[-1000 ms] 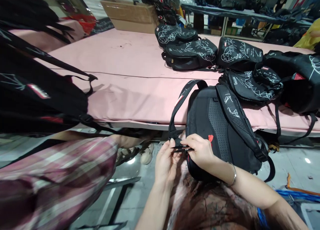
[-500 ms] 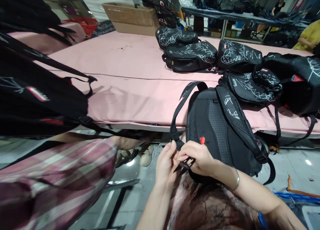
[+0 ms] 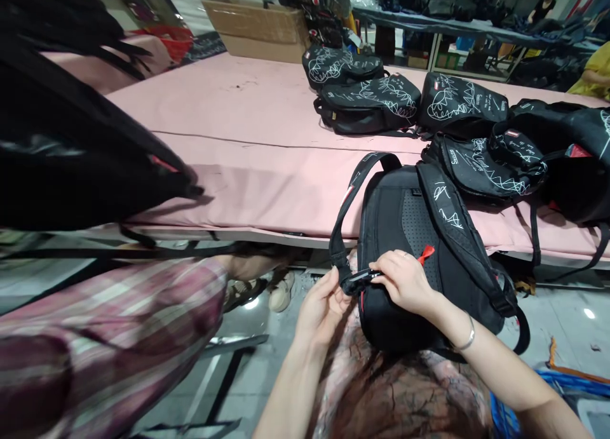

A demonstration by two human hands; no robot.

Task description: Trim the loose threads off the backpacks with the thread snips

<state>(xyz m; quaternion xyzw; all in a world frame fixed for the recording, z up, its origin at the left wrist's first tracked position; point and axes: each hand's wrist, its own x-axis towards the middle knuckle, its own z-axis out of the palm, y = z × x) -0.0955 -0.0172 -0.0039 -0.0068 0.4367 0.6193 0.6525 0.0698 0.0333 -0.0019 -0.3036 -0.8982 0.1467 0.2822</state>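
Observation:
A black backpack (image 3: 386, 204) leans against the table edge, its padded back and shoulder straps facing up. My left hand (image 3: 321, 309) is at the backpack's left side, thumb and fingers closed on the lower end of a shoulder strap (image 3: 339, 251). In my right hand (image 3: 405, 280) are small dark thread snips (image 3: 363, 277), their blades pointing left at the strap end beside my left fingertips. A bit of red ribbon (image 3: 426, 255) shows just above my right hand. Where exactly the blades meet the strap is hard to make out.
Several black backpacks with white line drawings (image 3: 467, 102) lie on the pink table (image 3: 229, 153). An open cardboard box (image 3: 260, 32) stands at the back. At left, a person in plaid clothing (image 3: 119, 337) sits close by, a dark bag (image 3: 71, 153) above their lap.
My right hand has moved right and slightly up, swinging the snips from pointing down to lying across the strap end. The red ribbon has shifted right. The dark bag at left has turned and lifted.

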